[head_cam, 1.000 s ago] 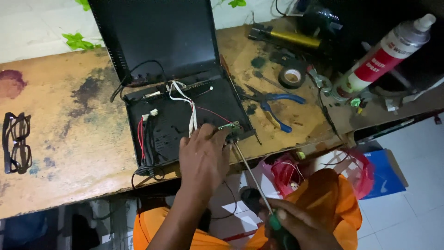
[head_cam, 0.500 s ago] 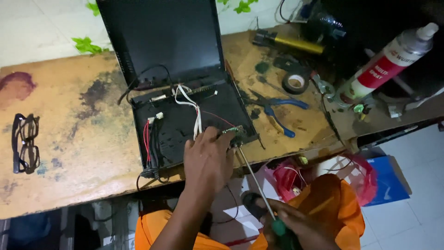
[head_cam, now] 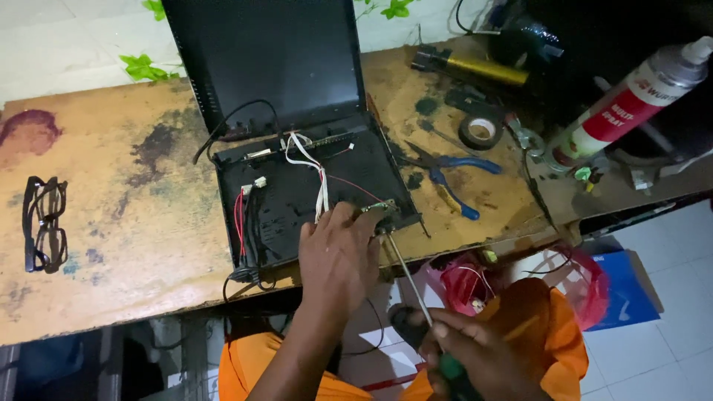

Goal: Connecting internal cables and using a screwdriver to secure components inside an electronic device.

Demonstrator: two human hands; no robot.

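One worn wooden workbench (head_cam: 111, 245) is seen from above, stained dark in patches. At its middle an opened black device case (head_cam: 312, 193) is laid flat, its lid (head_cam: 271, 59) propped upright behind it; red, white and black wires (head_cam: 316, 182) are exposed across the base. The left hand (head_cam: 338, 256) is pressed on the near right corner of the case, fingers bent over a small circuit board (head_cam: 380, 208) at that edge; nothing is gripped, the case is only steadied. The right hand (head_cam: 475, 356) is clenched around the green handle of a long screwdriver (head_cam: 407, 278), held below the bench edge; the shaft is angled up and its tip is met at the case corner, just beside the left fingertips. An aerosol spray can (head_cam: 631, 100) is tilted at far right. Blue-handled pliers (head_cam: 453, 174) are lying right of the case, a roll of black tape (head_cam: 480, 132) beyond them. Two pairs of spectacles (head_cam: 43, 223) are resting well apart at the left end
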